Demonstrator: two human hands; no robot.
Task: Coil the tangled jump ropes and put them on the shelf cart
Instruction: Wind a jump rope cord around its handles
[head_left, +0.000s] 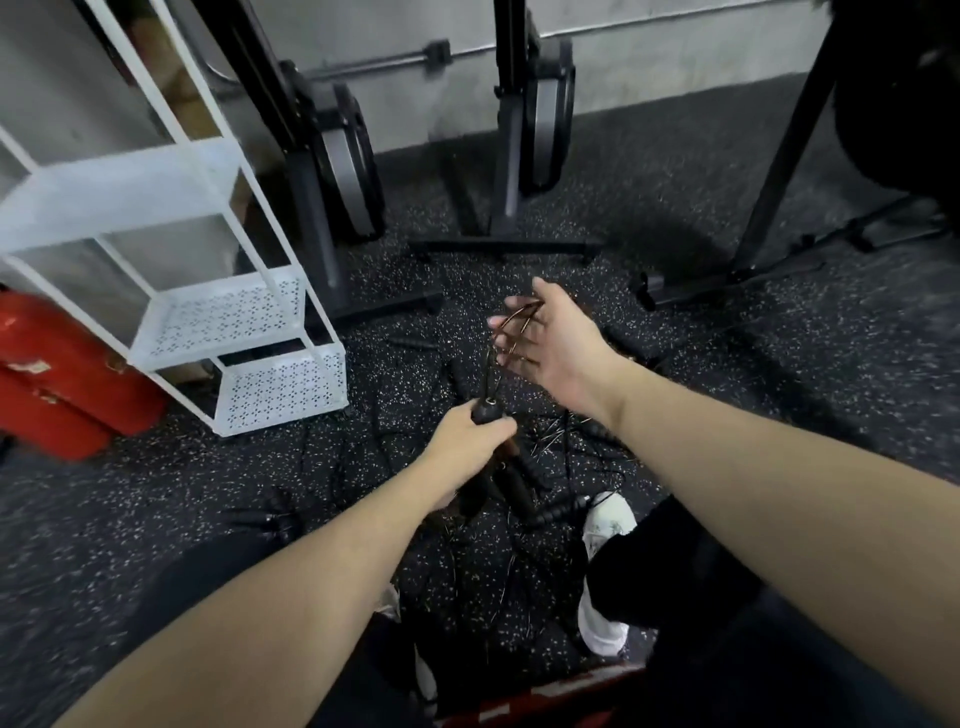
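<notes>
So I'm mid-coil on one rope right now. My left hand (470, 434) is wrapped tight around a black handle (485, 410), holding it upright-ish, and the thin cable (511, 325) runs from the top of it up to my right hand (550, 338). That hand is spread with the fingers relaxed and the loops draped over the fingers, not pinched. It sits well above and a bit past the left one.

The rest of the jump ropes (524, 483) are in a messy pile on the speckled floor (727, 395) just below my hands, by my white shoe (605, 525). Hard to count how many; the black cables basically vanish into the rubber.

What works for me, I think: keep the handle hand as the anchor and let the other hand act as the spool. Loops of the same size, laid side by side over the fingers, not crossing. If the cable wants to twist, roll the handle a little rather than forcing it, otherwise it kinks and springs apart. And watch the tail: it looks like it trails down into the pile, so pulling fast will probably drag other ropes up with it.

The white shelf cart (234, 322) is off to my left, close enough to reach, and I can't see any ropes on its perforated shelves yet.
</notes>
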